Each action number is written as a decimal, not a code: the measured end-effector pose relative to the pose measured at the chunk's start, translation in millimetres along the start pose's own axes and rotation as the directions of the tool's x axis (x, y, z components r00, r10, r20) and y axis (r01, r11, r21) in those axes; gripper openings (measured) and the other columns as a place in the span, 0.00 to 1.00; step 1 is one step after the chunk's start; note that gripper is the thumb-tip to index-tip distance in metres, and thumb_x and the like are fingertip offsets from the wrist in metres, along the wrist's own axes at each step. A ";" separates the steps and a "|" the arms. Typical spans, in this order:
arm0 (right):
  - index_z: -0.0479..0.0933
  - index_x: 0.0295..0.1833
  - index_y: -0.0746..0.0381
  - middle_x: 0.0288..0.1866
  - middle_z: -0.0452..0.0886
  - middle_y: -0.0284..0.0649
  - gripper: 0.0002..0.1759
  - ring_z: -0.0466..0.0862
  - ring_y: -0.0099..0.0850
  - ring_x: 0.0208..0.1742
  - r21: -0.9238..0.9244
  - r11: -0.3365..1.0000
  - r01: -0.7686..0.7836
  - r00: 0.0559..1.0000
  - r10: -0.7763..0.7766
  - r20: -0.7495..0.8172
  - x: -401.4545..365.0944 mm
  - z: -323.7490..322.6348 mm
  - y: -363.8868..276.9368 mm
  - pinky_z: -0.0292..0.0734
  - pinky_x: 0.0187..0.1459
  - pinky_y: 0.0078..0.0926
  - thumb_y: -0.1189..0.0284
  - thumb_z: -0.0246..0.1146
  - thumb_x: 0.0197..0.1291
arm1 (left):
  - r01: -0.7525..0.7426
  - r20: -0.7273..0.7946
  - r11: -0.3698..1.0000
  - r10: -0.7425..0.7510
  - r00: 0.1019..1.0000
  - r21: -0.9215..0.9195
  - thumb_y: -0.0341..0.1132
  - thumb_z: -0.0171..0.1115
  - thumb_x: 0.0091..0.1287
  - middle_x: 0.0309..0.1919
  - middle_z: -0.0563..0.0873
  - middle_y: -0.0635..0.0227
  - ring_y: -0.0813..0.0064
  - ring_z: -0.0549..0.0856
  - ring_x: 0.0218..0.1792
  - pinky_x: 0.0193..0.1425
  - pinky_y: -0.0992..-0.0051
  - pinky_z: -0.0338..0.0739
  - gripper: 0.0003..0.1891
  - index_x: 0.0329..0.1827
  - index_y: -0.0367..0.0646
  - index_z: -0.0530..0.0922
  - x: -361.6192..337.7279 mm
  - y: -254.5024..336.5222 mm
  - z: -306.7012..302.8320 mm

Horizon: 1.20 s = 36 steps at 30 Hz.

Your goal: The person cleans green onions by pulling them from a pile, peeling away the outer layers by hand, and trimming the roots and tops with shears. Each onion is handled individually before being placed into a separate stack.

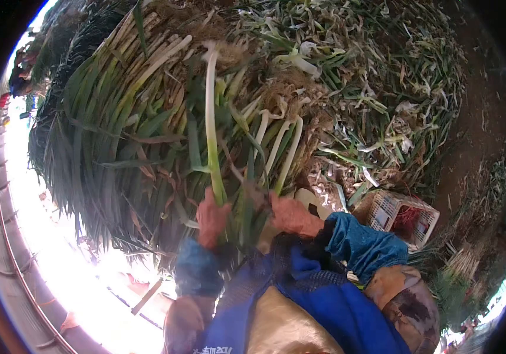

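Note:
My left hand (213, 219) is closed around the green part of a long green onion (211, 112). Its white stalk stands out toward the pile, with the root end farthest from me. To the right, my right hand (295, 216) is closed, knuckles up, beside some green leaves and a blurred dry strip. What its fingers grip cannot be made out. Just beyond that hand, several green onions with bent white stalks (288, 154) lie on the pile.
A large heap of untrimmed green onions (96, 135) spreads out at the left. Stripped leaves (382, 76) cover the ground at the upper right. A plastic crate (382, 215) with reddish strings (406, 219) stands near my right sleeve. A bundle of onions (462, 262) lies farther right.

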State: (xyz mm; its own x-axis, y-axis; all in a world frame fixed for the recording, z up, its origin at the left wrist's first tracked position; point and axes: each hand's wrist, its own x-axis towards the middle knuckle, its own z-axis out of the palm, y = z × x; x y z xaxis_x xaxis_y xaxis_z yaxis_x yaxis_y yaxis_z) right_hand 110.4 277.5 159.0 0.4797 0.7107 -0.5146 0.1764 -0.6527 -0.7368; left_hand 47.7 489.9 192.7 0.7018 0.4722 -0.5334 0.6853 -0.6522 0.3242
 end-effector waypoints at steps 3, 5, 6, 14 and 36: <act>0.58 0.52 0.75 0.26 0.77 0.58 0.28 0.79 0.54 0.31 -0.045 0.998 0.045 0.987 -0.038 0.155 9.6 18.8 36.4 0.74 0.31 0.47 0.71 0.57 0.47 | -0.136 -0.027 0.988 0.138 0.990 0.070 0.36 0.61 0.50 0.28 0.82 0.47 0.44 0.81 0.34 0.38 0.53 0.73 0.20 0.42 0.42 0.64 26.5 22.7 2.4; 0.60 0.51 0.75 0.27 0.77 0.58 0.26 0.80 0.53 0.31 -0.055 0.996 -0.066 0.998 0.066 0.003 43.1 10.0 90.1 0.74 0.31 0.47 0.71 0.57 0.48 | -0.138 0.019 0.981 0.137 0.990 0.138 0.36 0.61 0.51 0.26 0.82 0.47 0.45 0.81 0.32 0.37 0.53 0.73 0.20 0.43 0.41 0.64 31.5 22.2 29.7; 0.60 0.50 0.74 0.27 0.78 0.58 0.25 0.80 0.52 0.31 -0.077 0.990 -0.121 0.980 0.106 -0.169 59.2 6.9 120.1 0.74 0.31 0.46 0.71 0.56 0.49 | -0.115 0.056 0.965 0.105 0.993 0.236 0.38 0.60 0.52 0.26 0.82 0.49 0.46 0.82 0.31 0.37 0.53 0.73 0.21 0.45 0.40 0.64 30.9 17.2 46.1; 0.59 0.55 0.76 0.30 0.77 0.59 0.30 0.79 0.51 0.31 -0.048 0.992 -0.115 0.991 0.112 -0.072 16.7 -10.8 47.7 0.74 0.30 0.46 0.68 0.58 0.50 | -0.452 0.479 0.857 0.298 0.825 0.246 0.34 0.56 0.57 0.37 0.80 0.49 0.49 0.80 0.39 0.38 0.53 0.74 0.12 0.40 0.36 0.73 8.2 -66.3 143.3; 0.58 0.57 0.71 0.33 0.78 0.60 0.34 0.78 0.56 0.36 0.042 0.971 -0.236 0.966 0.239 -0.099 20.0 5.5 66.7 0.74 0.36 0.47 0.62 0.60 0.49 | -0.232 0.068 0.727 0.249 0.966 0.647 0.32 0.60 0.54 0.33 0.77 0.60 0.64 0.82 0.33 0.29 0.69 0.79 0.11 0.37 0.40 0.69 21.0 -5.0 90.8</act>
State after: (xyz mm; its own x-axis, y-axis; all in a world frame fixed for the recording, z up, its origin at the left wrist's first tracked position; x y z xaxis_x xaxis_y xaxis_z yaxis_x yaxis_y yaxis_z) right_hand 127.0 249.6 97.1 0.5909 0.5040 -0.6300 0.0221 -0.7907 -0.6118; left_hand 41.3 449.2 108.9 0.8352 0.2541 -0.4876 0.2090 -0.9670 -0.1459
